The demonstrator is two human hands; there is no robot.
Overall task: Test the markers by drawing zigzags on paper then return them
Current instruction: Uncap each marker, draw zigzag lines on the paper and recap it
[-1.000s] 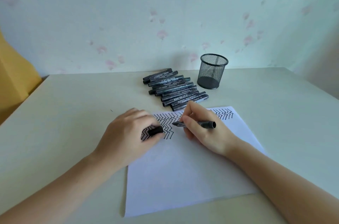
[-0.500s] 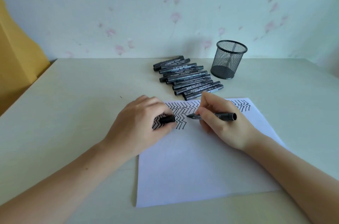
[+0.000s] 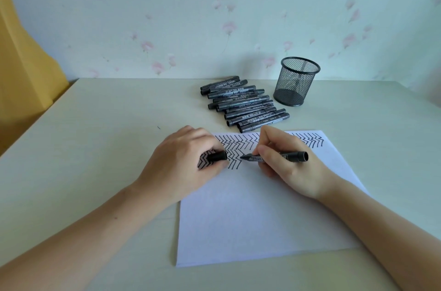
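Little is changed since half a second ago: both hands are kept on the far end of the paper [image 3: 257, 216], and only the camera view is shifted, so the whole scene sits lower and further right.

Right hand [image 3: 288, 164]: fingers and thumb are curled round an uncapped black marker [image 3: 276, 156], which is held nearly level, tip pointed left and resting at or just above the sheet beside the zigzags [image 3: 235, 150]; contact cannot be told. The butt end is seen sticking out to the right past the knuckles.

Left hand [image 3: 181, 166]: fingers are curled, and the black cap [image 3: 217, 155] is pinched at the fingertips, open end turned toward the marker tip. A small gap is left between cap and tip. The hand's heel is rested across the paper's left edge.

Zigzags: black rows are drawn along the far edge of the sheet, from under the left hand to the far right corner. The near part of the sheet is blank.

Spare markers [image 3: 243, 104]: a row of capped black ones is laid side by side on the table [image 3: 95, 147], just beyond the paper.

Mesh pen cup [image 3: 296, 80]: set upright, just right of the row, close to the wall. No markers are seen inside it.
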